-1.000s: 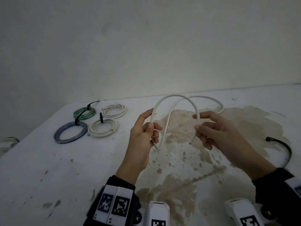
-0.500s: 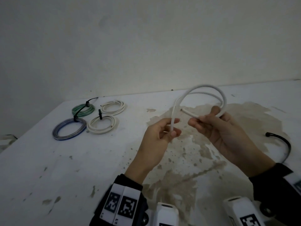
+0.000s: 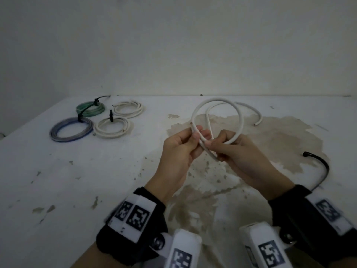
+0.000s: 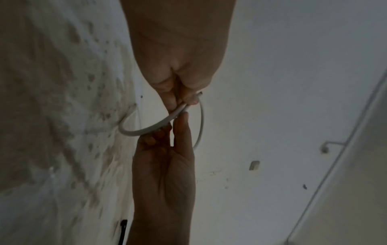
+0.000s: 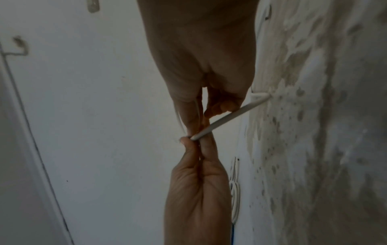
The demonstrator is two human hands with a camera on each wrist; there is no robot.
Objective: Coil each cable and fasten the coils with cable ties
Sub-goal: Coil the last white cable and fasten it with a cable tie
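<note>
A white cable (image 3: 240, 120) is bent into one upright loop above the stained table (image 3: 58, 180). My left hand (image 3: 195, 134) pinches the loop's crossing near one cut end. My right hand (image 3: 213, 145) grips the same crossing from the right, fingers curled round the strands. The cable's other end (image 3: 257, 123) trails on the table behind. In the left wrist view my left hand (image 4: 189, 102) pinches the cable (image 4: 150, 129) against the right hand's fingers (image 4: 181, 132). The right wrist view shows the cable (image 5: 226, 119) between both hands. A loose black cable tie (image 3: 325, 169) lies to the right.
Several tied coils lie at the back left: a green coil (image 3: 90, 109), a blue coil (image 3: 71, 130), and two white coils (image 3: 128, 109) (image 3: 114, 128). A wall rises behind the table. Wrist camera housings (image 3: 185, 250) sit at the bottom.
My hands have come together. The open arch of cable has closed into a full loop, with its crossing now held by both hands.
</note>
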